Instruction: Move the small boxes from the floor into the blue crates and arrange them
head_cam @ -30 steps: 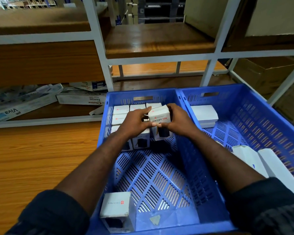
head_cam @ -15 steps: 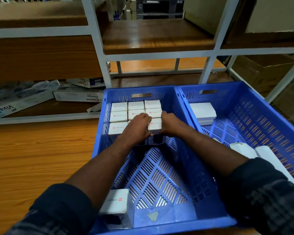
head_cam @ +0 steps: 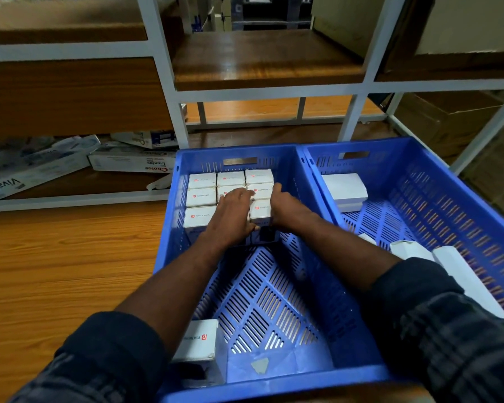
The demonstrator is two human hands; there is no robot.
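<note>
A white metal shelving rack (head_cam: 274, 91) stands over a wooden floor (head_cam: 56, 271). In front of it sit two blue crates, side by side and touching. The right crate (head_cam: 437, 199) holds a few plain white cartons (head_cam: 344, 189), loosely scattered. In the left crate (head_cam: 169, 228), small boxes (head_cam: 202, 196) stand logo-up in tight rows against the far wall, probably so that later rows have something to butt against. The person's left hand (head_cam: 233, 216) lies fairly flat across the middle tops, seemingly pressing them level. The right hand (head_cam: 285, 207) curls around the front-right box (head_cam: 261, 209), its fingers between box and crate wall, apparently nudging it flush with its neighbours. One loose box (head_cam: 200, 341) waits in the crate's near left corner, not yet arranged.
</note>
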